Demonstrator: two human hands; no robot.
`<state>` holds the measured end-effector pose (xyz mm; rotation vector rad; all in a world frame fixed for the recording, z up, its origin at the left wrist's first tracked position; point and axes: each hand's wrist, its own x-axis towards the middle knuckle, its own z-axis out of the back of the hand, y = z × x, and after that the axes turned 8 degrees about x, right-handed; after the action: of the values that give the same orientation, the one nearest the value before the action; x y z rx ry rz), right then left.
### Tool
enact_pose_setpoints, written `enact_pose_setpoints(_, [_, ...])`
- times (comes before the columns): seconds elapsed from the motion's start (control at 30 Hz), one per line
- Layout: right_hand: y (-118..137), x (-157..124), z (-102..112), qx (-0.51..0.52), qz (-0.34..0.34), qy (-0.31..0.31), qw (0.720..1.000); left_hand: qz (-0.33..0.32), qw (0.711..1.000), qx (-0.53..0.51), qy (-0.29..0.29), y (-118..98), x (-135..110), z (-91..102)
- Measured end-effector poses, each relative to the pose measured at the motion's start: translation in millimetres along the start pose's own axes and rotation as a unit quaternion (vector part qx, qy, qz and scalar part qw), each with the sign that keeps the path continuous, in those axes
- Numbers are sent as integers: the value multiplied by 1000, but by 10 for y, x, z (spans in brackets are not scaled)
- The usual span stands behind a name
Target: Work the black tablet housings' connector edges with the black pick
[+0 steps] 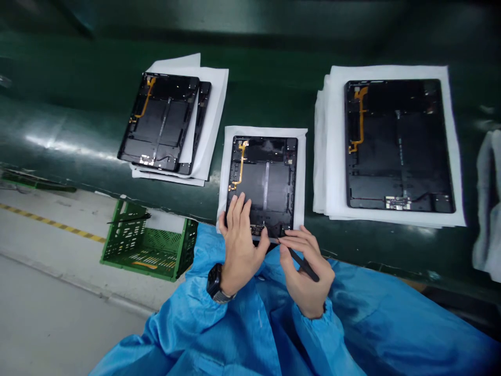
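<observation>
A black tablet back housing with an orange flex cable lies on a white sheet at the near edge of the dark green belt. My left hand rests on the housing's lower left corner, fingers laid flat on it, thumb at its bottom edge. A black watch sits on that wrist. My right hand is closed in a pinch on a thin black tool, whose tip touches the housing's bottom edge. Both arms wear blue sleeves.
Two stacked housings on white sheets lie at the back left. A larger housing on a pile of white sheets sits at the right. A green plastic crate stands on the floor, left of me. White cloth shows at the far right.
</observation>
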<state>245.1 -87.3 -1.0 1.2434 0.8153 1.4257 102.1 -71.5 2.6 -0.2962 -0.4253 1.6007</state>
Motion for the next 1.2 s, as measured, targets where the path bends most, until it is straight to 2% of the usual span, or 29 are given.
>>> enact_pose_setpoints(0.17, [-8,59,73,1,-15,11,1000,-1,1000,-4,3,8,-5,3])
enact_pose_setpoints(0.3, [-8,119,131,4,-46,35,998,-2,1000,-3,0,18,-13,-12])
enact_pose_setpoints(0.73, [-23,377,314,35,-89,108,990,-4,1000,2,-10,11,-11,-20])
enact_pose_setpoints(0.87, [-3,394,336,21,-81,107,991,-6,1000,1,-12,11,-9,-24])
enact_pose_setpoints(1.0, [4,417,329,-3,-73,144,987,-3,1000,5,-8,8,-9,-25])
enact_pose_setpoints(1.2, [6,518,354,29,-51,186,981,-5,1000,6,-8,11,-18,-25])
